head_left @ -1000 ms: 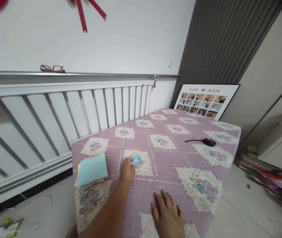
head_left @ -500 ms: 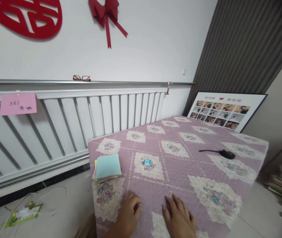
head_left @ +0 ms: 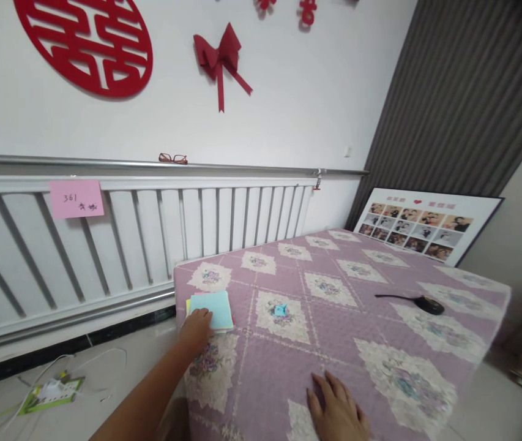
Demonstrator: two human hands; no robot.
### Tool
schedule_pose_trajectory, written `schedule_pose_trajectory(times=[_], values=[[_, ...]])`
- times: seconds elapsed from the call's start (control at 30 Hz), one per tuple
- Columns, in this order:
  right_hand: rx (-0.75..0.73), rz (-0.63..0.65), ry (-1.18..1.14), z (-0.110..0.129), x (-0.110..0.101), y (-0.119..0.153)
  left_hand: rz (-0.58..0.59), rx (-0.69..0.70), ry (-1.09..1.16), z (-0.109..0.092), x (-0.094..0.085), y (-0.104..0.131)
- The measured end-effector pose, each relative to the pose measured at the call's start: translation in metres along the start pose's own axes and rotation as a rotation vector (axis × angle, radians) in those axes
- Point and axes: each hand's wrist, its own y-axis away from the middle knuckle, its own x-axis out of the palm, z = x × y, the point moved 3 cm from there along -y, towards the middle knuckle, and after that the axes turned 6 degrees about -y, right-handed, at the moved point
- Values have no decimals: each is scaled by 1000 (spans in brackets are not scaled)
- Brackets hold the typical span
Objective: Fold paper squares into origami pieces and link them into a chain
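Your left hand [head_left: 197,329] rests on the near left part of the paper stack [head_left: 220,311], knuckles up and fingers over the light blue top sheet; the fingertips and thumb don't show clearly enough to tell whether you are pinching a sheet or just touching the pile. Yellow and pink edges peek out from under that blue sheet. To the right of the stack, and apart from it, a small folded piece of blue paper [head_left: 280,310] sits on a pale flowered patch of the purple tablecloth [head_left: 274,373], with neither of your hands touching it. Your right hand [head_left: 338,410] lies palm down on the cloth, nearer to you than the stack and well to its right, with its fingers loosely spread and nothing visible in its grasp. Farther right of the stack lies a black gadget [head_left: 429,305] with a thin strap pointing back toward the stack. Behind the stack stands the white radiator [head_left: 145,245], and a pink note [head_left: 77,199] hangs on it, up and to the stack's left.
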Motion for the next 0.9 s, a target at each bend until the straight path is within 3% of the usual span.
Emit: schedule_pose_trajectory(times=[0.2,0.47,0.67,0.77,0.9], values=[[-8,-5,8,-1,0,1,94,38,-18,7,12,0],[-6,2,-6,0,-1,1,124,60,-16,14,11,-5],[-13,-15,-6,0,0,2,125,-30,-41,18,13,-11],[-25,-23,1,0,0,2,91,-92,-50,18,6,-13],[-29,-40,6,1,-1,2,-9,-85,-55,9,-17,-7]])
